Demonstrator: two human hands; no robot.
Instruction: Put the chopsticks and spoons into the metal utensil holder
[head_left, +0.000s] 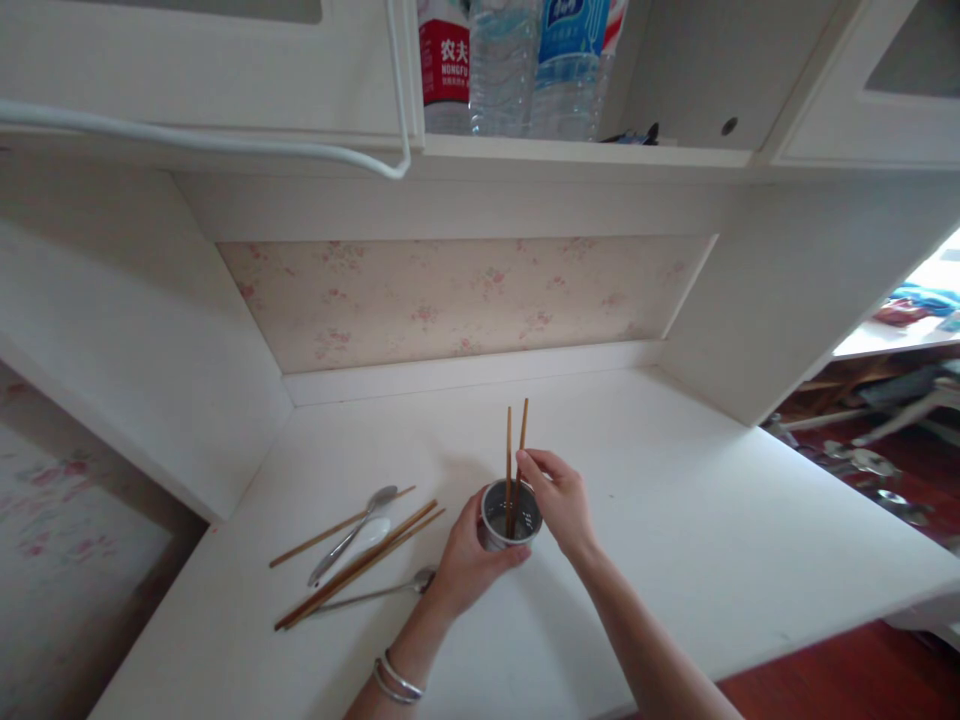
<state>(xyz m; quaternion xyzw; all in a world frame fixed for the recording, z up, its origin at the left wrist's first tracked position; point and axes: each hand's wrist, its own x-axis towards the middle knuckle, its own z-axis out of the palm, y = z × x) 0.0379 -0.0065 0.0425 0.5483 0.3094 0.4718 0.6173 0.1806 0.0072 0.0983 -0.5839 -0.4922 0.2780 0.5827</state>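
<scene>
My left hand (476,560) is wrapped round a grey metal cup (491,538), holding it over the white desk. Two wooden chopsticks (509,440) stand in the cup, their upper ends sticking out above the rim. The right one is pinched between the thumb and fingers of my right hand (559,495), its lower end inside the cup. Left of my left hand lie several loose chopsticks (360,565), a metal spoon (349,545), a white spoon (373,535) and a long-handled metal spoon (382,592).
The white desk (675,520) has side panels at left and right and a floral back panel (465,300). Overhead, a shelf (600,155) holds plastic bottles (506,70). A white cable (225,140) hangs below the upper left cabinet. Red floor shows beyond the right edge.
</scene>
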